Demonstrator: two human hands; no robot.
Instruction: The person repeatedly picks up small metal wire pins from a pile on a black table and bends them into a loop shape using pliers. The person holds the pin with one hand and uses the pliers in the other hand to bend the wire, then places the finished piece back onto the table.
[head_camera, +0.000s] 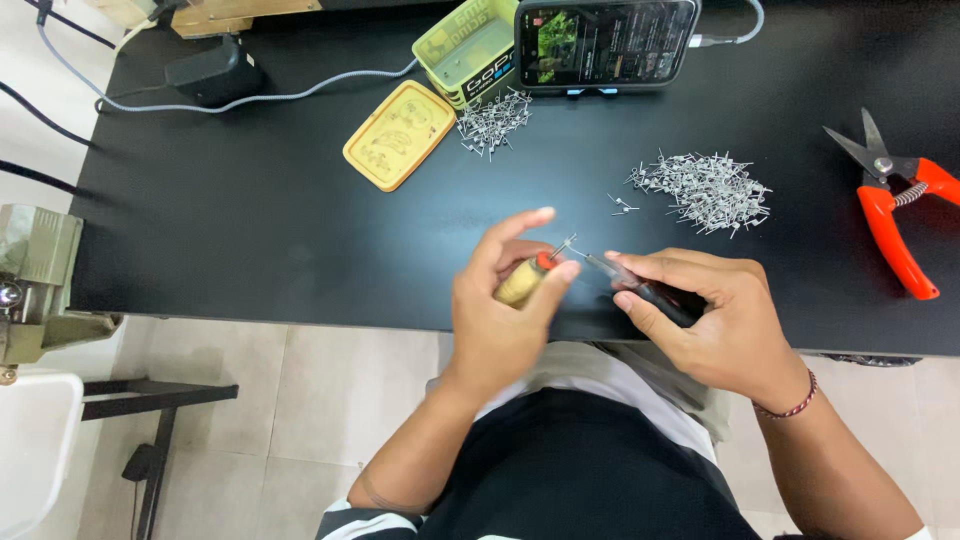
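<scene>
At the black table's (250, 230) far edge sits one green rectangular tin (465, 50), its one yellow lid (400, 134) beside it. Two heaps of small metal pins (706, 190) lie nearby. The left hand (500, 310) grips a wooden-handled tool (526, 280), the right hand (715, 320) pinches a dark-handled tool (655, 295).

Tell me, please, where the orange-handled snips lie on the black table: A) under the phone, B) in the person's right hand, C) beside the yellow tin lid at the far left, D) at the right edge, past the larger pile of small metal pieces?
D: the orange-handled snips lie by themselves at the right edge of the black table, beyond the larger pile of metal pieces, while the right hand holds a dark thin tool.
</scene>
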